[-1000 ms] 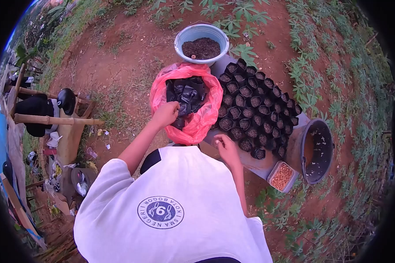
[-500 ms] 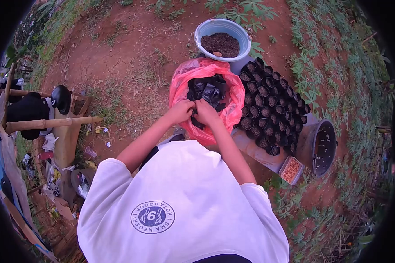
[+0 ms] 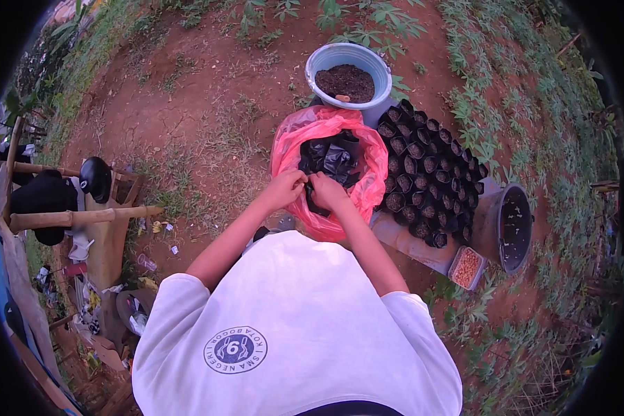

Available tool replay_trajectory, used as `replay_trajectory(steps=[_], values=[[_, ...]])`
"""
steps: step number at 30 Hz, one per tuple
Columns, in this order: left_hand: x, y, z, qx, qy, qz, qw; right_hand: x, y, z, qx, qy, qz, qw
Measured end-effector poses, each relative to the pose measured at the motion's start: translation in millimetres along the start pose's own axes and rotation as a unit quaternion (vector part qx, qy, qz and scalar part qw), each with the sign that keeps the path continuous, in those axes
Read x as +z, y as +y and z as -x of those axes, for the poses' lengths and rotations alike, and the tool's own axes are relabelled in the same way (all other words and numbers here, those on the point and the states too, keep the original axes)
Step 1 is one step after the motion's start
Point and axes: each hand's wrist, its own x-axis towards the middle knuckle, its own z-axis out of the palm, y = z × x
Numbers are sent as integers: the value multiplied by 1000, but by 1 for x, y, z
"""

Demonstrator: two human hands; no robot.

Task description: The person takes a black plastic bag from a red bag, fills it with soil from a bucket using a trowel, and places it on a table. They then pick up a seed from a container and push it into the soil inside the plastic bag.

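My left hand [image 3: 286,188] and my right hand [image 3: 328,192] meet over the near side of a wide-mouthed red plastic bag [image 3: 376,154]. Fingers of both are pinched on a small black plastic planting bag [image 3: 315,203], which hangs between them and is partly hidden by the hands. Inside the red bag lie crumpled black plastic bags [image 3: 338,158]. To the right, close rows of black planting bags [image 3: 430,163] filled with dark soil stand upright.
Beyond the red bag sits a light blue basin [image 3: 383,78] with dark soil. At the right are a tipped dark bucket [image 3: 515,229] and a clear box of orange-yellow seeds [image 3: 466,267]. A bamboo pole [image 3: 87,217] and a dark helmet [image 3: 96,179] are at the left.
The view has shifted slightly, so the basin and bags sit lower in it. Both hands keep their pinch on the black planting bag, with a slightly wider gap between them.
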Motion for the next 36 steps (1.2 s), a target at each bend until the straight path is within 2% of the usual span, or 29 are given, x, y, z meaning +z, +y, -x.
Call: replay_trajectory(steps=[2, 4, 6, 7, 9, 11, 12, 14, 15, 17, 21, 23, 25, 30, 32, 35, 36], values=[[-3, 3, -1, -47, -11, 17, 999, -4, 1, 6, 12, 19, -10, 1000], [-3, 7, -3, -48, -7, 29, 998, -5, 6, 13, 21, 36, -20, 999], [-4, 11, -7, -51, -2, 40, 998, -6, 12, 21, 7, 124, -79, 989], [-4, 13, -9, -78, -4, 43, 996, -14, 6, 28, 9, 126, -80, 989], [-6, 21, -12, -102, -11, 45, 994, -32, -8, 45, 72, 177, -173, 966], [-10, 35, -19, -172, -52, 62, 982, -40, -18, 61, 81, 212, -223, 948], [-5, 34, -23, -167, -59, 62, 982, -41, -19, 68, 86, 243, -270, 928], [9, 33, -28, -230, -40, 212, 949, -28, -17, 77, 79, 285, -292, 910], [11, 42, -31, -227, -48, 211, 950, -26, -19, 80, 65, 321, -312, 892], [16, 59, -34, -293, -26, 229, 928, -21, -24, 89, 81, 322, -336, 881], [28, 59, -34, -292, -35, 209, 933, -22, -37, 97, 94, 334, -353, 869], [30, 58, -35, -297, -33, 270, 915, -20, -39, 98, 94, 337, -361, 865], [30, 56, -35, -292, -35, 263, 919, -21, -42, 99, 91, 339, -369, 861], [38, 37, -32, -276, -26, 250, 928, -25, -44, 100, 84, 311, -364, 874], [41, 25, -32, -195, -2, 115, 974, -19, -37, 96, 78, 325, -355, 873], [18, 77, -30, -152, 8, 35, 988, -24, -33, 93, 84, 341, -338, 873], [19, 76, -29, -150, 6, 35, 988, -27, -32, 93, 98, 345, -329, 874]])
